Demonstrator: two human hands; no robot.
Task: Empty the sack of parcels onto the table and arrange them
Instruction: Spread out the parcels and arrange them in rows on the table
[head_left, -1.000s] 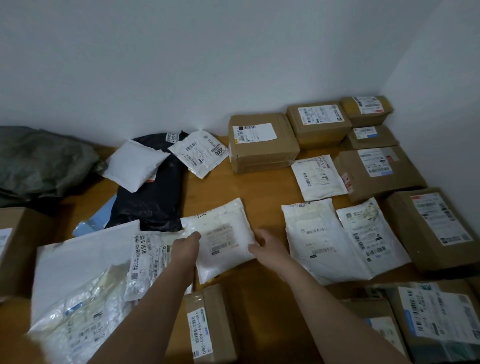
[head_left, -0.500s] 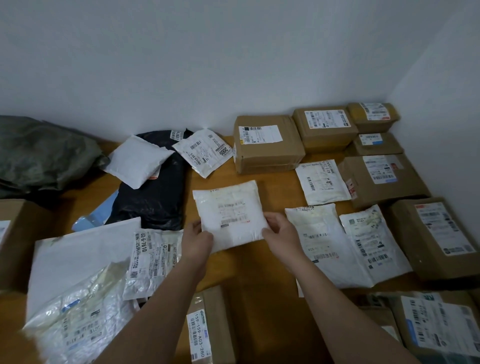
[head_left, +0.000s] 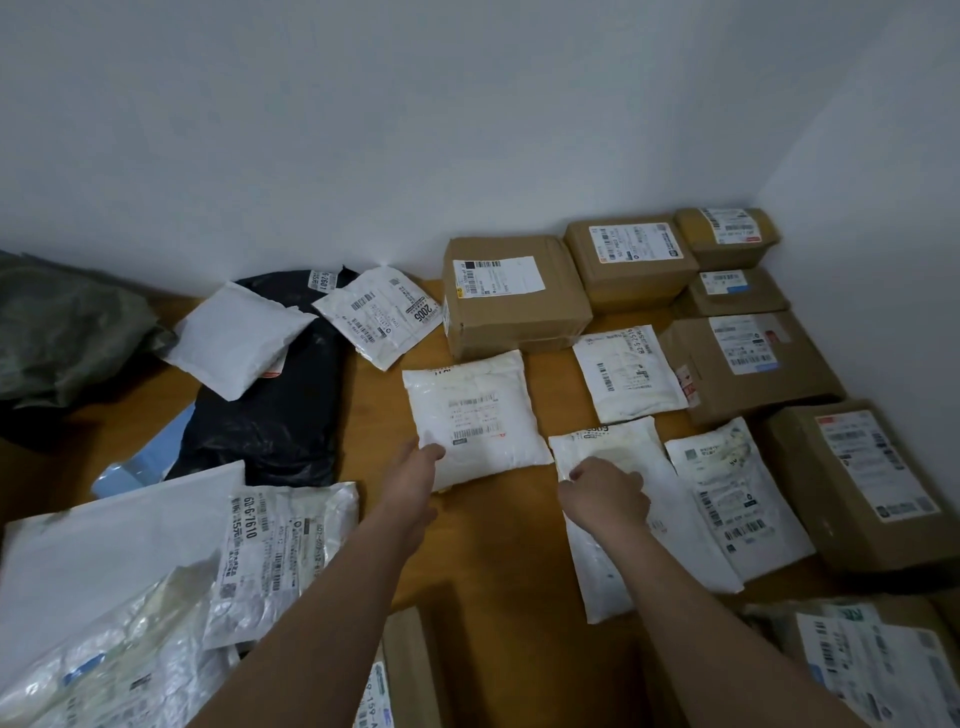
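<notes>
White walls meet in a corner at about one o'clock, and below them a wooden table (head_left: 488, 561) carries the whole spread of parcels. Brown boxes (head_left: 514, 296) line the wall and run down the three o'clock side; flat white mailers fill the gap beside them.

Over the last second the padded white parcel (head_left: 475, 415) has travelled from near the front edge toward twelve o'clock and now lies flat, its far edge just beside the large brown box. The left hand (head_left: 415, 475) still pinches its near-left corner, thumb on top. The right hand (head_left: 605, 491) has let go of it and moved toward three o'clock, where its curled fingers rest on the top end of a long white mailer (head_left: 654, 530); whether they grip it or only press, I cannot tell.

My reading: this parcel is as good as placed, slotting into a second row in front of the boxes, and the right hand is already reaching to straighten its neighbour. A heap at eight o'clock, the black bag (head_left: 270, 405) and loose mailers at ten o'clock remain unsorted, and the green sack (head_left: 67, 327) lies slumped at nine o'clock.

The parcel is nearly square; its slightly longer axis runs roughly six to twelve, tilted a touch toward eleven. Its label faces up, print reading from the near side.
</notes>
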